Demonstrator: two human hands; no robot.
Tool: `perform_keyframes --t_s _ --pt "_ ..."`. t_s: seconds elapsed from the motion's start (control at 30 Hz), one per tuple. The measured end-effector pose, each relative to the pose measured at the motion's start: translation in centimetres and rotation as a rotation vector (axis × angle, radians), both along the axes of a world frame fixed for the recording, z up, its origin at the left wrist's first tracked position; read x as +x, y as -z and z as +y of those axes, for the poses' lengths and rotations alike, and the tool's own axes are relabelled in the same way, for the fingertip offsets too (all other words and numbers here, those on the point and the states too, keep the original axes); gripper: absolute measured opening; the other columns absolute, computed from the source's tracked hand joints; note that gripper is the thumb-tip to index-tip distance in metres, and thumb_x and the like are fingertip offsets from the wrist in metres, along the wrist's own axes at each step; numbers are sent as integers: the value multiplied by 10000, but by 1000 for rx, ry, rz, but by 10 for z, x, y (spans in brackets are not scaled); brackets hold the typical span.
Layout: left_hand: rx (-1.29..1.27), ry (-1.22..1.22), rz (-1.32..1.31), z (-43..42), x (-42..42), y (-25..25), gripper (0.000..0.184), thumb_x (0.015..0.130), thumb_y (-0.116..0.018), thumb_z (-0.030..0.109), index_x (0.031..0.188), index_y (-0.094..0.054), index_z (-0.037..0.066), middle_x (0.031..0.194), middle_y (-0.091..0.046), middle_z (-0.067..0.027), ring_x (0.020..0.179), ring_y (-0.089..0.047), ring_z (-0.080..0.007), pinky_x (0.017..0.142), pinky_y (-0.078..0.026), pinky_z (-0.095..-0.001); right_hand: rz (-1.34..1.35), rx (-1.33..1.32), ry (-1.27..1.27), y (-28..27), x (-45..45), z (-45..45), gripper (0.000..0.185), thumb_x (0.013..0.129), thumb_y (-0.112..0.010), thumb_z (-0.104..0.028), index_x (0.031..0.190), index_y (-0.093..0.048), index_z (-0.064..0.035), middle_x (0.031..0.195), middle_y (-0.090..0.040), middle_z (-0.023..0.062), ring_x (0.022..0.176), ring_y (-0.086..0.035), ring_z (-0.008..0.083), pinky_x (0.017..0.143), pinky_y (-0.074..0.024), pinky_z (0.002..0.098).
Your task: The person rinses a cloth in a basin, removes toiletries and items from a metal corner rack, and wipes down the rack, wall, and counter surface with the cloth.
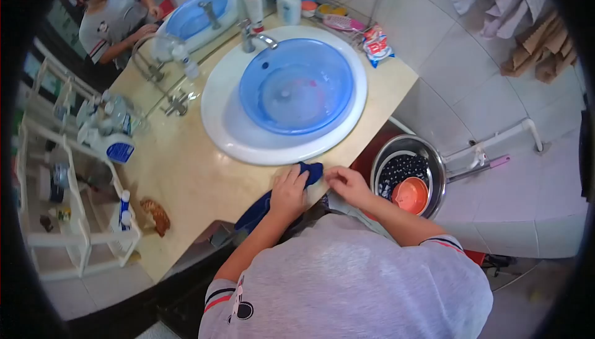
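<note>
A dark blue cloth lies along the front edge of the counter, with part of it bunched up beside the sink. My left hand is closed over the cloth from above, its fingers pressing on the bunched part. Just right of it, my right hand is at the counter edge with its fingers curled together; whatever they hold, if anything, is too small to make out. In front of both hands, a blue plastic basin with some water in it sits in the white oval sink, under the faucet.
Right of the counter, a metal basin holds patterned dark cloth and an orange bowl. A detergent packet and pump bottle stand behind the sink. On the left are a white rack and a brown scrubber.
</note>
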State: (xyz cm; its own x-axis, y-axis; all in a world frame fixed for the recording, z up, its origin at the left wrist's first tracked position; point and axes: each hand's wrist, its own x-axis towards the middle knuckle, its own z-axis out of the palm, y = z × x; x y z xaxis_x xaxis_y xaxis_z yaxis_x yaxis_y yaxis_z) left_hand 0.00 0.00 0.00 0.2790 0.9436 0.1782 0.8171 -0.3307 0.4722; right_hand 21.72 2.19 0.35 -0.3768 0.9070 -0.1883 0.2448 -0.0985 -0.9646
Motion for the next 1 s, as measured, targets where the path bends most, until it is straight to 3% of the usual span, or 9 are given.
perform_keyframes --t_s 0.07,0.17,0.3,0.5,0.67,0.73,0.83,0.87,1.0 --pt "-58 59 -260 16 -5 -1 365 848 -589 102 1205 -593 27 1239 -586 -151 1134 -552 -264 1005 -390 -387 88 37 4 -2 -15 -16 344 876 -580 -16 1219 -549 -23 1029 -609 34 923 -565 93 809 -474 245" --pt "-489 0 -961 67 69 -43 366 832 -559 62 1191 -594 0 1144 -616 -92 989 -586 -167 890 -453 -291 26 -3 44 -30 48 2 491 840 -642 -56 1303 -479 -27 1052 -591 45 929 -555 101 785 -475 235" --pt "-556 -84 -1268 109 78 -137 393 842 -535 45 1232 -579 30 1152 -607 -74 1035 -554 -142 920 -420 -260 -33 106 7 -45 55 29 445 828 -657 -115 1243 -532 -12 948 -633 92 795 -585 146 736 -500 299" --pt "50 -59 -1576 163 64 -241 420 863 -525 37 1279 -501 -18 1152 -598 -90 1002 -566 -142 903 -437 -271 152 356 8 -108 31 124 130 852 -628 -100 947 -616 -12 720 -571 49 639 -527 105 593 -449 272" --pt "236 -144 -1342 211 43 -242 433 886 -551 94 1296 -479 -24 1172 -598 -119 1041 -577 -177 924 -441 -296 436 315 128 -152 -4 212 100 851 -634 -71 820 -557 -16 551 -434 -20 511 -419 45 473 -401 255" --pt "238 -299 -1051 231 30 -200 463 879 -578 145 1298 -476 -24 1161 -604 -141 1045 -585 -221 925 -446 -318 353 357 89 -127 -15 246 139 841 -625 -112 861 -568 12 601 -533 47 528 -521 131 540 -467 308" --pt "152 -319 -485 256 10 -122 556 838 -624 241 1317 -467 7 1166 -596 -210 1080 -577 -332 940 -442 -373 34 485 -64 -95 -18 281 312 810 -622 -198 1010 -592 39 818 -649 186 729 -640 313 713 -512 379" --pt "56 -331 -293 262 -1 -84 594 823 -630 267 1338 -449 33 1216 -561 -223 1134 -540 -358 962 -431 -396 -72 551 -104 -61 -19 296 521 778 -620 -263 1204 -541 26 1079 -610 272 1006 -589 418 880 -472 429" --pt "-309 -374 258 254 9 -36 711 793 -644 336 1403 -371 95 1382 -420 -224 1241 -447 -407 1015 -397 -470 -592 629 -377 -13 -25 325 639 771 -639 -287 1342 -449 -73 1192 -557 232 1081 -549 419 937 -450 474"
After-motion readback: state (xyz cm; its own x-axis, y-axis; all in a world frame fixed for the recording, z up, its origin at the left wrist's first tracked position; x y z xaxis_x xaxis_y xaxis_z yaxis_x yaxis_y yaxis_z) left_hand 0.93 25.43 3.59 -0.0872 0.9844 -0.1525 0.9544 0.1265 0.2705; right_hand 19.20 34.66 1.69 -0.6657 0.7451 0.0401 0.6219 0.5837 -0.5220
